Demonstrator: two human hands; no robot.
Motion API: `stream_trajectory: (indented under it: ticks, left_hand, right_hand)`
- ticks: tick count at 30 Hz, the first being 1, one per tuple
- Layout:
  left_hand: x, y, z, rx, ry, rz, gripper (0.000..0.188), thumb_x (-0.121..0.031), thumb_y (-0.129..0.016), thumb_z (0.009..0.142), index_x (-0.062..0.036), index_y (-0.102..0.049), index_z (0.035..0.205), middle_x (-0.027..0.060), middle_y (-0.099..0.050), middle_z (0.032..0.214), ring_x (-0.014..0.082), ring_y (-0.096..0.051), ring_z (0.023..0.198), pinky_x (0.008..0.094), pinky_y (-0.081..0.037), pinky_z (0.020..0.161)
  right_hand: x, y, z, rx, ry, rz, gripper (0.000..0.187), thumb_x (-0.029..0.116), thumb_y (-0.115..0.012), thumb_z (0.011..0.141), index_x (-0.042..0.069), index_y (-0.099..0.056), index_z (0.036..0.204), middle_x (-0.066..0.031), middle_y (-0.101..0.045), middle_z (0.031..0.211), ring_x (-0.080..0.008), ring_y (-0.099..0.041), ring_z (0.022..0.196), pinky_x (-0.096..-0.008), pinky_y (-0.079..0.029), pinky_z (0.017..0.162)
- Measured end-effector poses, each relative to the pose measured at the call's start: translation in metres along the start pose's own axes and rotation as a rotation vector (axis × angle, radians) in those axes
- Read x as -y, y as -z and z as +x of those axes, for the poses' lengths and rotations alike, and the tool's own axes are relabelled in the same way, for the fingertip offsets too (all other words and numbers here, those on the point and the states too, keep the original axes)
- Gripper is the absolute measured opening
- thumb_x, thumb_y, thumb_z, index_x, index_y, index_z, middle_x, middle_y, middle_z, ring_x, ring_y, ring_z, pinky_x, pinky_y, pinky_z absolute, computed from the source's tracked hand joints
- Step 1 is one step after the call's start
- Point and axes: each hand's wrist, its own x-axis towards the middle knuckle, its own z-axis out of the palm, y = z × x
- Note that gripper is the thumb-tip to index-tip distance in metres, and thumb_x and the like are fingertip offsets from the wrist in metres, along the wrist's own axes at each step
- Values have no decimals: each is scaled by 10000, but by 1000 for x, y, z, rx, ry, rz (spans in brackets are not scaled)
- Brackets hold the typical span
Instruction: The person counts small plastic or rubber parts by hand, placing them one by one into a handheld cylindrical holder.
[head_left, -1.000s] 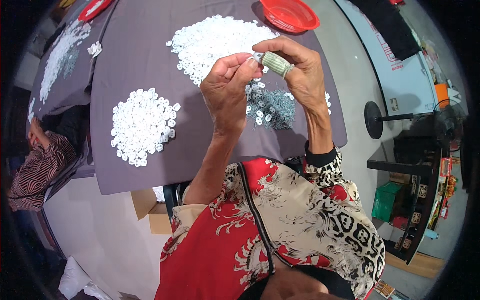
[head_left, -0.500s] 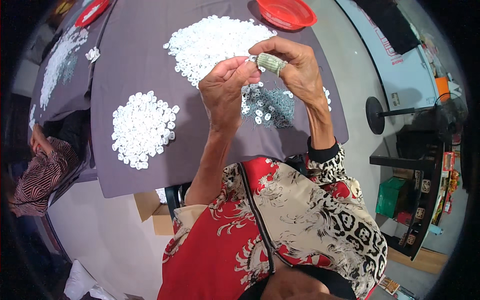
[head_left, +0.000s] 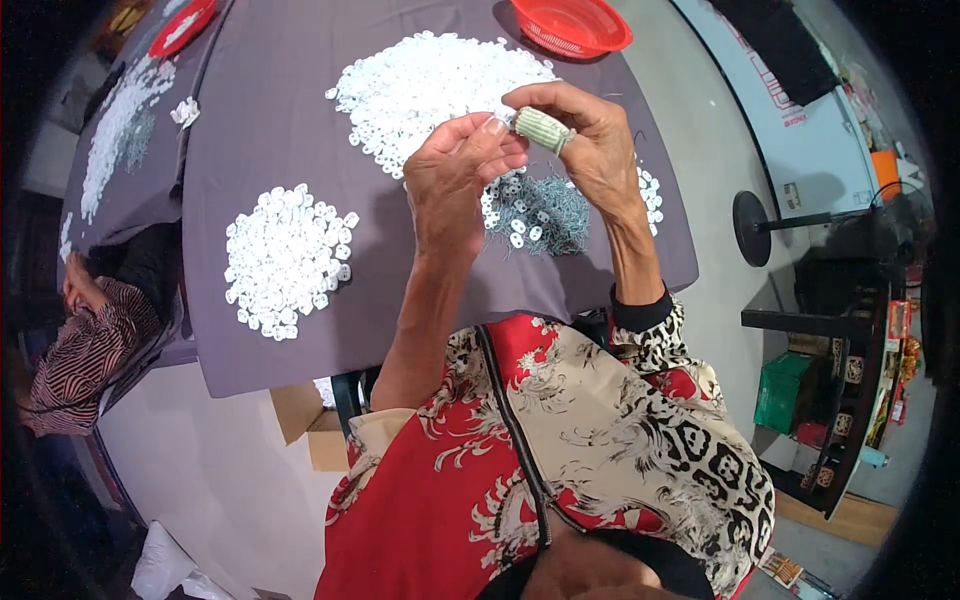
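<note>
Both hands are raised over the table, fingertips meeting above the edge of a big heap of small white plastic pieces (head_left: 430, 85). My left hand (head_left: 455, 165) is closed in a pinch on a small white plastic piece (head_left: 504, 115), mostly covered by the fingers. My right hand (head_left: 600, 140) is closed at the same piece, index finger arched over it. A pale green ribbed sleeve (head_left: 543, 130) covers what looks like the right thumb. Below the hands lies a tangle of thin grey-green strands (head_left: 560, 215), perhaps wires, with several white pieces among them.
A smaller heap of white pieces (head_left: 285, 260) lies left on the grey-covered table (head_left: 330, 345). A red plastic basket (head_left: 570, 28) stands at the far edge. Another person (head_left: 95, 340) sits at a neighbouring table on the left. A cardboard box (head_left: 325, 440) sits on the floor.
My hands have shifted slightly, and the white piece between the fingertips is more covered now. More loose white pieces show beside my right wrist.
</note>
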Motion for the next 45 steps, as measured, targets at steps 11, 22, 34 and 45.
stream_trajectory:
  ticks: [11, 22, 34, 45]
  left_hand:
    - [2, -1, -1, -8, 7, 63, 331, -162, -618, 786, 104, -547, 968, 126, -596, 783, 151, -588, 664, 240, -499, 612]
    - [3, -4, -2, -19, -27, 33, 262, -95, -599, 796, 116, -555, 945, 141, -602, 750, 164, -606, 647, 242, -527, 592]
    - [10, -2, 0, 10, 1, 30, 260, -75, -585, 804, 120, -542, 971, 158, -605, 771, 190, -619, 671, 266, -540, 627]
    - [4, 0, 2, -13, 21, 33, 262, -131, -591, 811, 94, -567, 943, 119, -608, 775, 155, -604, 670, 256, -524, 620]
  right_hand:
    - [-6, 8, 1, 10, -9, -23, 158, 18, -567, 763, -1, -630, 907, -46, -632, 815, -102, -578, 770, -219, -452, 702]
    - [-8, 10, 0, 30, 73, -93, 199, -23, -544, 744, 9, -629, 922, -37, -629, 846, -102, -572, 798, -213, -446, 704]
    - [-14, 14, -2, 34, 48, -85, 222, -48, -516, 734, 2, -624, 921, -43, -620, 836, -106, -567, 785, -216, -446, 697]
    - [-6, 7, -5, 54, 160, -354, 284, 17, -575, 715, -1, -590, 998, -76, -601, 804, -157, -576, 769, -270, -447, 674]
